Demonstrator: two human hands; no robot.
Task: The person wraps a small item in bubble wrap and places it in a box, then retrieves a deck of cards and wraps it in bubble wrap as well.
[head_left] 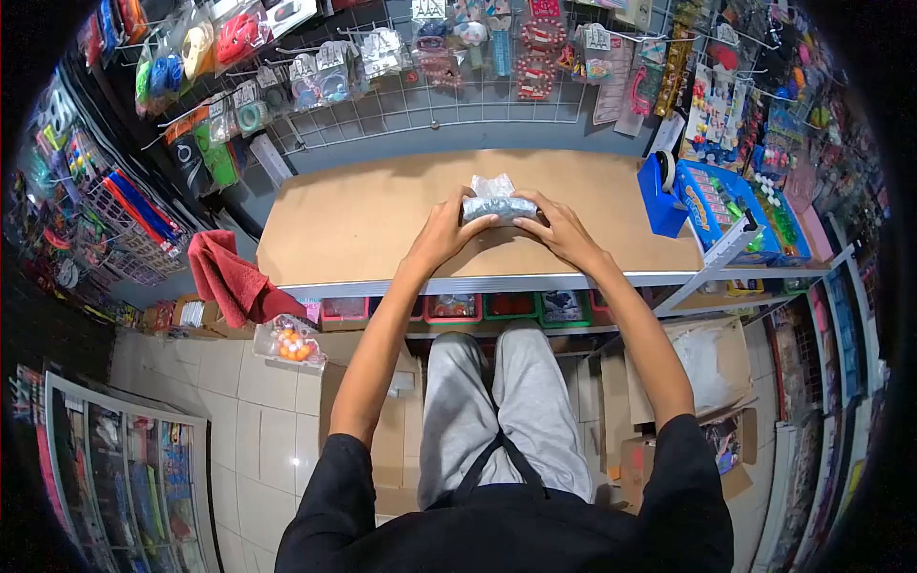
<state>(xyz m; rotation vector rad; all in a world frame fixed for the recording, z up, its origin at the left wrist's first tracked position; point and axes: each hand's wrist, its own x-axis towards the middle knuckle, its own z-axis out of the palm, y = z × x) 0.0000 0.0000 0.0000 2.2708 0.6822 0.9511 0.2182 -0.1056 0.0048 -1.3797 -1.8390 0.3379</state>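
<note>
A silvery, roll-shaped bundle (499, 209) lies lengthwise between my hands over the wooden tabletop (363, 220). Its wrapping looks like crinkled plastic, and a pale loose flap (492, 185) sticks up behind it. My left hand (447, 227) grips the left end, thumb along the near side. Around the right end are the fingers of my right hand (554, 227), with that thumb also pressing the near side. What is inside the wrapping is hidden.
A blue tape dispenser (662, 196) and a blue box (716, 215) of small goods stand at the right. A red cloth (229, 277) hangs off the left corner. Packaged goods hang on a wire grid (430, 105) behind. Several coloured trays (511, 305) sit under the tabletop.
</note>
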